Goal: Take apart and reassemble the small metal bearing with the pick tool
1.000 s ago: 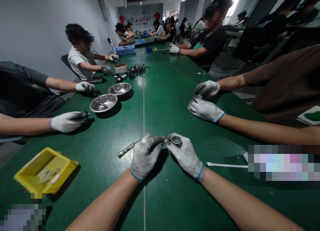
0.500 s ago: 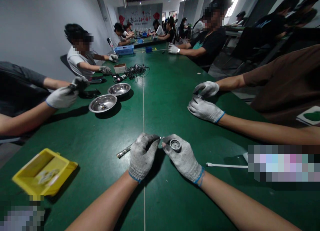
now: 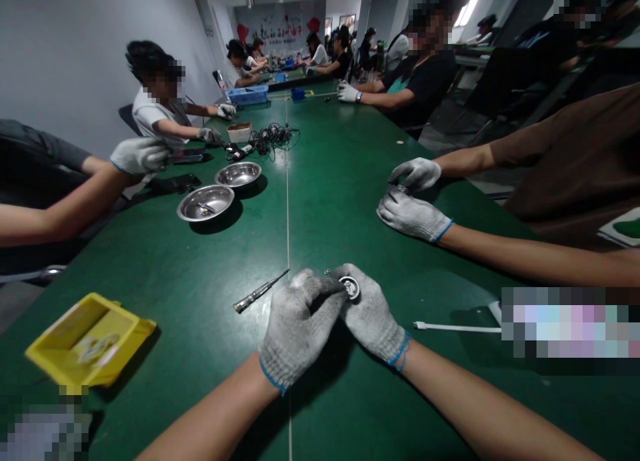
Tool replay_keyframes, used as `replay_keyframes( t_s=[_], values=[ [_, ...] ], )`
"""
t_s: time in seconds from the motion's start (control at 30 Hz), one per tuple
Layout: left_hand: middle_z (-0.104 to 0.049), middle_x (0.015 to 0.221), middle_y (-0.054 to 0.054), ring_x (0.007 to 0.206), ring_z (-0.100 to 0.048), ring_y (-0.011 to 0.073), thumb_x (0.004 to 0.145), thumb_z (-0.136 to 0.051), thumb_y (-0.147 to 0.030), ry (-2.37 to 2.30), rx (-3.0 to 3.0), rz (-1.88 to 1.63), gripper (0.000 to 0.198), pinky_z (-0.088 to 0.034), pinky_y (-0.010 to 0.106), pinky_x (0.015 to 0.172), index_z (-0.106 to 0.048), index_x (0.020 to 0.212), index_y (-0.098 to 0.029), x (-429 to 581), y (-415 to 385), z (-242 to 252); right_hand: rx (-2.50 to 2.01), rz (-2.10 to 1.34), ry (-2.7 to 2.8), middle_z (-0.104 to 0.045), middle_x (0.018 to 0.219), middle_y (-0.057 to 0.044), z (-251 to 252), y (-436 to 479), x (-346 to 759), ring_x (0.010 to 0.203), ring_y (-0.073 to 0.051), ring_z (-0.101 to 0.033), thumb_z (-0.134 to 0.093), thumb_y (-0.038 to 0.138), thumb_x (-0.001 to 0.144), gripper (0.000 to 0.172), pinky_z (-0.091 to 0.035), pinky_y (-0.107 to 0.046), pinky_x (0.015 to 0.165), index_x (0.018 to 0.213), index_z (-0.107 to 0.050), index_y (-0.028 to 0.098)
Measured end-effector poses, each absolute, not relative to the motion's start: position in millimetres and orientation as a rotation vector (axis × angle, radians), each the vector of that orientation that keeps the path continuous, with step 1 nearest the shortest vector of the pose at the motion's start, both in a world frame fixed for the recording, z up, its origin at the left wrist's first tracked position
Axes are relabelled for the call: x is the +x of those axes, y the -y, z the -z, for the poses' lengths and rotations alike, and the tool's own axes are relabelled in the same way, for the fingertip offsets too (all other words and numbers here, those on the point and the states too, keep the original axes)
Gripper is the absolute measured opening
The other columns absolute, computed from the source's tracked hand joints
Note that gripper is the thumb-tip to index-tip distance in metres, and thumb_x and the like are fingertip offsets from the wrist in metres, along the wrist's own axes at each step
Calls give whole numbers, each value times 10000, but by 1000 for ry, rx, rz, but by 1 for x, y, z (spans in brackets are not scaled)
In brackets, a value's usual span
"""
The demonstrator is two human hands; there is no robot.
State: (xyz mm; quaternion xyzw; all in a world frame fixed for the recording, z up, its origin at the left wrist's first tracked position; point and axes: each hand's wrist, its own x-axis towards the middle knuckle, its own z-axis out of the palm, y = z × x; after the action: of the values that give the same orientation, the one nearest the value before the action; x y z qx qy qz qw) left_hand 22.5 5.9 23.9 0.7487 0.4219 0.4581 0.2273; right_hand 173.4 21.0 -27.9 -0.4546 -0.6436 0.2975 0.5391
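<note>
Both my hands wear grey knit gloves and meet over the green table (image 3: 330, 181). My right hand (image 3: 373, 314) is closed around a small round metal part (image 3: 351, 287), held face up. My left hand (image 3: 300, 321) is curled beside it, with its fingertips pinched together at the part's left edge. What they pinch is hidden. A slim metal screwdriver (image 3: 260, 291) lies free on the table just left of my left hand. A tiny metal piece (image 3: 327, 272) lies just beyond my fingers.
A yellow bin (image 3: 90, 338) sits at the near left. Two steel bowls (image 3: 206, 203) (image 3: 239, 175) stand further back on the left. A white cable (image 3: 453, 328) lies to the right. A co-worker's gloved hands (image 3: 413, 216) work at the right, another's hand (image 3: 140, 154) is raised at the left.
My left hand has let go of the screwdriver, which now lies on the table, and has moved right onto the round part. The co-worker's hand at the left rose and drew back.
</note>
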Motion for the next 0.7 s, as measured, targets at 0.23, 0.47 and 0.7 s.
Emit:
replay_keyframes(
  t_s=[0.23, 0.47, 0.7],
  values=[
    [-752, 804, -2, 709, -698, 132, 907, -741, -136, -1214, 2084, -1050, 119, -517, 225, 656, -822, 913, -223, 21, -9, -35, -1060, -702, 1643, -726, 775, -26, 27, -18, 174, 719, -206, -720, -619, 132, 775, 128, -566, -292, 669, 854, -626, 232],
    [-744, 776, -2, 687, -681, 132, 873, -760, -102, -1229, 2051, -942, 131, -470, 227, 619, -829, 846, -211, 21, -10, -43, -1031, -688, 1723, -712, 752, -30, 22, -17, 173, 697, -206, -713, -607, 149, 817, 88, -547, -294, 650, 816, -594, 237],
    [-764, 803, 6, 728, -699, 149, 869, -732, -90, -1239, 1995, -829, 157, -494, 243, 662, -830, 850, -212, 22, -11, -51, -1002, -651, 1748, -672, 738, -19, 21, -16, 174, 674, -195, -678, -605, 185, 833, 85, -520, -293, 630, 788, -557, 239]
  ],
)
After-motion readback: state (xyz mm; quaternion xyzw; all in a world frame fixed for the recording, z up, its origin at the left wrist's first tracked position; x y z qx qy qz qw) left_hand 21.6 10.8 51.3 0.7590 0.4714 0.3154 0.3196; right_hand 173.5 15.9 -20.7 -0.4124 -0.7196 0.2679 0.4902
